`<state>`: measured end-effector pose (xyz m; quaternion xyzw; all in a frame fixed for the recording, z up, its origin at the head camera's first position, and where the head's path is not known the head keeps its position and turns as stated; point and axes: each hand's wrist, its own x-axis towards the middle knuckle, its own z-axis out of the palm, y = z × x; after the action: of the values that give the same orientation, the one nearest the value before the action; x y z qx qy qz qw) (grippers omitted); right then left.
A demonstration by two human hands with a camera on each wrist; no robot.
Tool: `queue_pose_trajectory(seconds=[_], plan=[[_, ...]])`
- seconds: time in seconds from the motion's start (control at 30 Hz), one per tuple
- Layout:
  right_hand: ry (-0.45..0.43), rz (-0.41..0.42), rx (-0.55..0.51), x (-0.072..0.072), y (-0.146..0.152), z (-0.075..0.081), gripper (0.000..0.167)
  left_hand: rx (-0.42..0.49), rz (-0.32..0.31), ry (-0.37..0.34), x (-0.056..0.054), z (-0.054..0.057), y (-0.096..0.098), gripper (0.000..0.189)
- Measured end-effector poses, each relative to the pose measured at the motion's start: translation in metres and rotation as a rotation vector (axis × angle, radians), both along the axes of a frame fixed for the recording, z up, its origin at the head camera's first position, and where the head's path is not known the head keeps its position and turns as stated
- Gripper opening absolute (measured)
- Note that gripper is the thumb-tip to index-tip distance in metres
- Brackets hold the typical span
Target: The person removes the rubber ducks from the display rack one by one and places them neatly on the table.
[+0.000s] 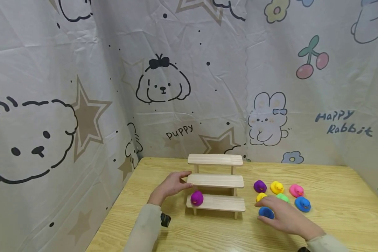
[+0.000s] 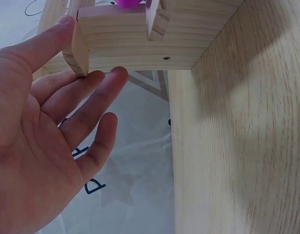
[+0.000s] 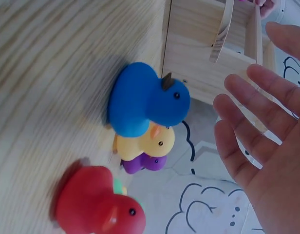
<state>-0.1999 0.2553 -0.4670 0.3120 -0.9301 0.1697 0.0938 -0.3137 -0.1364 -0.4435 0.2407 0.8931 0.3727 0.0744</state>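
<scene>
A three-step wooden shelf (image 1: 215,180) stands on the table, with a magenta rubber duck (image 1: 196,198) on the left end of its lowest step. My left hand (image 1: 172,183) holds the left end of the middle step, thumb at the front edge and fingers (image 2: 86,100) behind the board. To the right of the shelf, my right hand (image 1: 285,214) hovers with spread fingers over a blue rubber duck (image 3: 140,100). In the right wrist view, a gap shows between those fingers and the duck. A red duck (image 3: 94,202) nearby is hidden beneath the hand in the head view.
Several more rubber ducks stand behind and beside the right hand: purple (image 1: 260,186), yellow (image 1: 277,187), pink (image 1: 296,190), green (image 1: 282,198) and another blue one (image 1: 302,204). A printed curtain (image 1: 208,115) borders the wooden table (image 1: 340,210) at the back and sides.
</scene>
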Motion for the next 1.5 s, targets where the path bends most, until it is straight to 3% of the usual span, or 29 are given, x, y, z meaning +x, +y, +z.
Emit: queue_pose_trajectory(seconds=[0.4,0.7,0.9,1.13,1.5], plan=[[0.027,0.046,-0.008,-0.001,-0.017,0.001,0.025,-0.023,0.003,0.029,0.001,0.003,0.0,0.058],[-0.039,0.062,-0.03,-0.003,-0.029,0.0,0.023,0.002,-0.007,0.032,-0.001,0.002,0.001,0.055],[0.036,0.088,-0.043,-0.007,-0.039,0.001,0.022,0.006,-0.011,0.042,-0.002,0.001,0.002,0.054],[0.021,0.116,-0.049,-0.013,-0.057,0.005,0.022,0.005,-0.017,0.046,-0.003,0.0,0.002,0.053],[0.071,0.162,-0.066,-0.023,-0.087,0.002,0.022,0.034,-0.028,0.029,-0.004,-0.003,0.0,0.052]])
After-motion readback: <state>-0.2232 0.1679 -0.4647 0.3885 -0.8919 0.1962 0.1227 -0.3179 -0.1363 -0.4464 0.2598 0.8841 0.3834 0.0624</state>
